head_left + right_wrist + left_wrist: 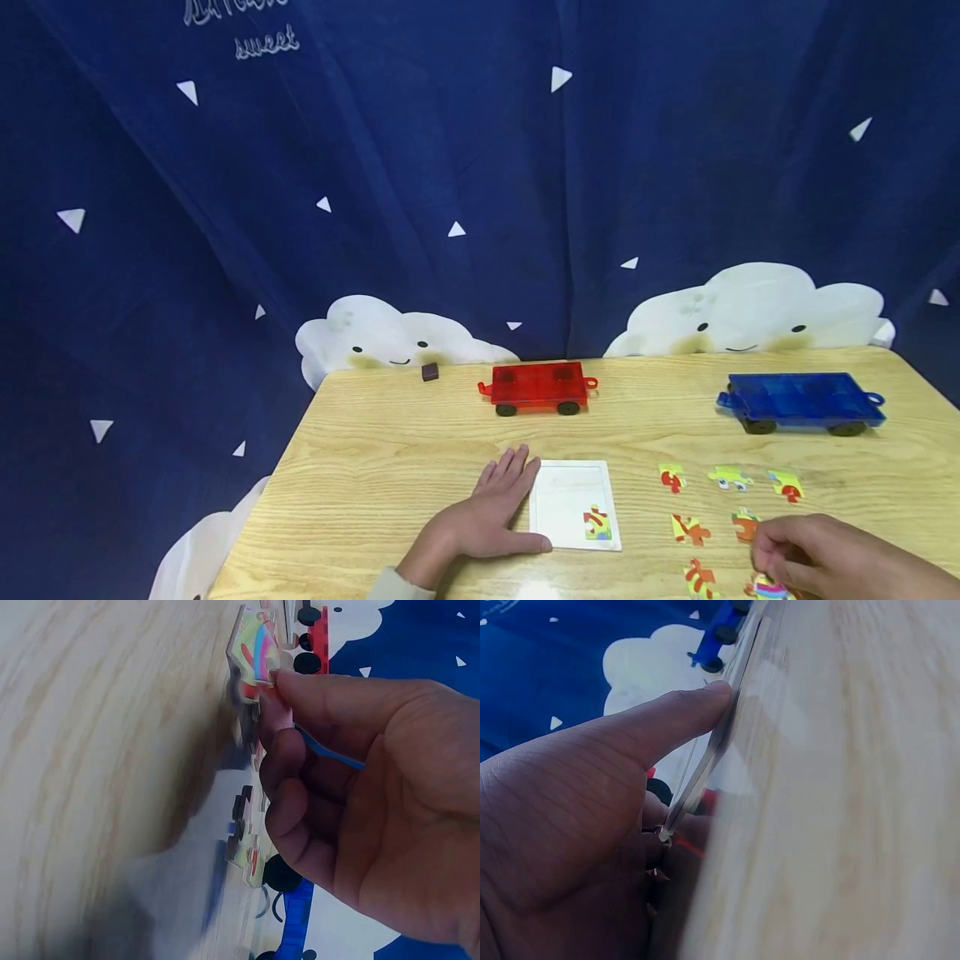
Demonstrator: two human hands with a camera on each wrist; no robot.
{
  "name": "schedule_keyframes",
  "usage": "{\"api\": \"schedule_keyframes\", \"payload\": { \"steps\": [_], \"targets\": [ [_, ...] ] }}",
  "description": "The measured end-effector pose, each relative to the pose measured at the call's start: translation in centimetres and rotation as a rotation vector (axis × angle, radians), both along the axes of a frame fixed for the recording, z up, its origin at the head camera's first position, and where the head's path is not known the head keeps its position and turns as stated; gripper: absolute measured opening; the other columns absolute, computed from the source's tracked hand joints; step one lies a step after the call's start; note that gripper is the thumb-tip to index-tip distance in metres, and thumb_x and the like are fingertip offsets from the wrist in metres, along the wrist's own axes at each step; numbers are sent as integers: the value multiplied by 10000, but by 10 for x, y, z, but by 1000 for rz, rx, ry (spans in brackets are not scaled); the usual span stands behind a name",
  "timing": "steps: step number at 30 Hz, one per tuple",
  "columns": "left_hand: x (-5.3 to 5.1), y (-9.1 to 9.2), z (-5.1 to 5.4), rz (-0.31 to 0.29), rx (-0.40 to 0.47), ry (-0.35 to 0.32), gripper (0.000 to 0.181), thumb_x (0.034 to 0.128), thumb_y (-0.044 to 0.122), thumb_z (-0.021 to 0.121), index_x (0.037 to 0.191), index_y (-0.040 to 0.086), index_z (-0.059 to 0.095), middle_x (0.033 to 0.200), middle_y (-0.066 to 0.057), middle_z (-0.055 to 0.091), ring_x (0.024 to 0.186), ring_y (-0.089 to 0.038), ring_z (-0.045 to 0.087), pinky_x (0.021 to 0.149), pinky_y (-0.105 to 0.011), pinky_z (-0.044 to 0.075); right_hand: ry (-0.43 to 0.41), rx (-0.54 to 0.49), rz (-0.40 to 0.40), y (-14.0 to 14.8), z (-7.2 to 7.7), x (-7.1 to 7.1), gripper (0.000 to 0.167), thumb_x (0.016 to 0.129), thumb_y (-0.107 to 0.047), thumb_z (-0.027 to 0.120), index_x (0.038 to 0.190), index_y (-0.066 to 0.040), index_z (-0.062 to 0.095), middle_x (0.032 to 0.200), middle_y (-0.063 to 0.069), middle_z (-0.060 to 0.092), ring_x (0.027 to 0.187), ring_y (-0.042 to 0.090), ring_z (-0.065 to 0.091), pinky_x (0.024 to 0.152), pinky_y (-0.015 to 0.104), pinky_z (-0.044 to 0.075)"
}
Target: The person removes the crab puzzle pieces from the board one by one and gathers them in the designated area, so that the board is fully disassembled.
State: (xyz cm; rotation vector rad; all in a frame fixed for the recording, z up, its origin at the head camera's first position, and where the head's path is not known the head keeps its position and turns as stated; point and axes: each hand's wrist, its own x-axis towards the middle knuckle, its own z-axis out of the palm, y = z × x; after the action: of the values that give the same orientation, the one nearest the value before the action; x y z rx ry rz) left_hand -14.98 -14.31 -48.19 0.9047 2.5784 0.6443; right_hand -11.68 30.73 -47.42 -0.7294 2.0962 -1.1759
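Observation:
A white puzzle board (558,500) with a raised border lies flat on the table; one yellow-and-red puzzle piece (597,525) sits in its lower right corner. My left hand (487,517) rests beside the board, fingers stretched along its left edge and thumb against its near edge. Over on the right, my right hand (817,550) pinches a jigsaw piece (259,652) with a rainbow stripe between thumb and index finger. That piece is tilted up from the tabletop in the right wrist view. An orange puzzle piece (745,527) lies just beyond the right fingertips, partly hidden.
Several loose pieces, among them one with eyes (731,477) and an orange-yellow one (690,530), lie in rows right of the board. Toward the back stand a red toy wagon (537,387), a blue toy wagon (801,402) and a small dark block (430,372). A blue curtain (465,167) hangs behind.

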Motion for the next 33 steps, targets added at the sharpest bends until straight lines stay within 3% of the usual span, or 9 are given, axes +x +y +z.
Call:
{"api": "schedule_keyframes", "payload": {
  "steps": [6, 9, 13, 18, 22, 28, 33],
  "targets": [
    [-1, 1, 0, 4, -2, 4, 1039, 940, 624, 638, 1658, 69, 132, 1711, -165, 14, 1563, -313, -26, 1223, -529, 55, 57, 51, -15, -2, 7, -1, 152, 1050, -56, 569, 945, -136, 645, 781, -148, 537, 668, 22, 484, 550, 284, 347],
    [-1, 2, 0, 5, 0, -1, 1038, 939, 628, 636, 1658, 72, 133, 1712, -162, 14, 1564, -306, -28, 1224, -527, 52, 13, 107, -82, -9, 14, 0, 135, 1065, -130, 571, 958, -123, 652, 765, -70, 541, 665, 73, 508, 565, 292, 354],
    [-1, 3, 0, 5, 0, -10, 1037, 938, 627, 638, 1659, 78, 135, 1713, -158, 15, 1564, -303, -26, 1224, -528, 52, 44, 179, -151, -26, 23, -3, 136, 1067, -210, 584, 977, -150, 665, 774, -8, 563, 680, 111, 537, 580, 295, 388],
    [-1, 3, 0, 8, 2, -16, 1037, 938, 631, 635, 1660, 81, 133, 1713, -155, 12, 1565, -300, -27, 1225, -524, 48, 212, 184, -146, -56, 34, -12, 94, 1047, -238, 625, 978, -188, 665, 828, -76, 597, 723, 63, 532, 588, 283, 420],
    [-1, 1, 0, 8, -5, -2, 1046, 938, 641, 630, 1659, 74, 127, 1713, -155, 12, 1564, -303, -23, 1225, -521, 50, 246, 153, -144, -88, 39, -20, 70, 1013, -261, 679, 992, -194, 671, 842, -85, 597, 745, 75, 544, 600, 283, 433],
    [0, -1, -1, 7, -1, 10, 1044, 939, 645, 623, 1659, 72, 129, 1714, -153, 18, 1564, -308, -20, 1227, -509, 46, 369, 142, -102, -126, 35, -28, 175, 940, -322, 771, 986, -223, 634, 830, -113, 562, 752, 68, 521, 616, 283, 406],
    [0, -1, -2, 15, 7, -7, 1040, 938, 639, 631, 1660, 79, 134, 1715, -145, 21, 1564, -305, -20, 1227, -510, 43, 398, 155, -65, -142, 26, -32, 232, 915, -346, 793, 1045, -237, 636, 844, -89, 549, 781, 74, 514, 656, 287, 394]
  ]
}}
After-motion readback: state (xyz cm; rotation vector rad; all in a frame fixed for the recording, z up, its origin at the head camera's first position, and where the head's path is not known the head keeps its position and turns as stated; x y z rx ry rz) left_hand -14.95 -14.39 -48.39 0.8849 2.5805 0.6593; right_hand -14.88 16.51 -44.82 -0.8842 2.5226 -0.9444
